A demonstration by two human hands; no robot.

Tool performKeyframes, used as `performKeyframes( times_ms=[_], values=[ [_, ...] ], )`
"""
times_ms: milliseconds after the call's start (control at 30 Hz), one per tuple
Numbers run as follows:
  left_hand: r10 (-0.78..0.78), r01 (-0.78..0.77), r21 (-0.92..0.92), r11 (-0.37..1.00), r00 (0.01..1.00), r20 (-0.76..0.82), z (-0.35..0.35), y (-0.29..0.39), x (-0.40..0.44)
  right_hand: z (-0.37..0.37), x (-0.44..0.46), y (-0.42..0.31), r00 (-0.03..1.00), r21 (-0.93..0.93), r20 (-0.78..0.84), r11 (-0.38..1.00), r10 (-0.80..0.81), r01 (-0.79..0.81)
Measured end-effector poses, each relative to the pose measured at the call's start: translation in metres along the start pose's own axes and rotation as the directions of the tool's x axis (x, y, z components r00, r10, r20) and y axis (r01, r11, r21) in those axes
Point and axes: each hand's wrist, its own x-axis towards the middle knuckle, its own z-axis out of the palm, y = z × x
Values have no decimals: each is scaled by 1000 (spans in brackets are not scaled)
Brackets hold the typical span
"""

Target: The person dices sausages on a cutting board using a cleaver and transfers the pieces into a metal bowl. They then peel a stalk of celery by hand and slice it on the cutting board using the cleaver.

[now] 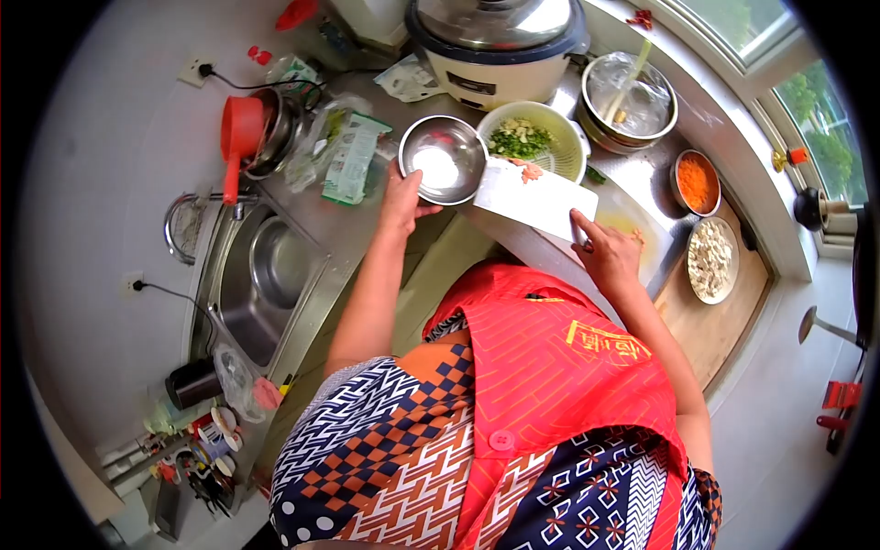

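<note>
1 steel bowl (443,171), held at the rim by the left hand (403,200). 1 broad cleaver (541,203), gripped by the right hand (607,252); reddish bits on the blade, far end just beside the bowl. 1 pale colander (576,151), chopped greens (520,140) inside. 1 lidded cooker (500,78), rear of desk (304,209). 1 bowl of orange shreds (694,183). 1 dish of white pieces (712,259), on wooden board (701,335). 1 steel sink (246,307), left.

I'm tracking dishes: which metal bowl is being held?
The shiny metal bowl in the left hand; the bowl of orange shreds and the bowl holding clear plastic stand unheld.
</note>
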Motion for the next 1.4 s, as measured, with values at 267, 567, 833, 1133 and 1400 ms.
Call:
performKeyframes(
  times_ms=[267, 567, 833, 1133, 1400],
  values=[
    [183, -183, 85, 980, 983, 2, 27, 15, -13, -5, 0, 5, 992, -26, 7, 992, 122, -122],
    [898, -751, 643, 153, 376, 226, 75, 6, -15, -9, -17, 17, 983, -16, -43, 984, 179, -180],
    [893, -804, 592, -45, 234, 385, 110, 0, -16, -9, -46, 22, 970, -19, -139, 979, 200, -204],
    [791, -877, 330, 348, 464, 398, 163, 10, -18, -25, -80, 32, 930, 10, -140, 940, 340, -342],
    [263, -277, -78, 958, 734, 626, 235, -5, -28, -59, -123, 46, 824, 67, -218, 850, 524, -523]
  ],
)
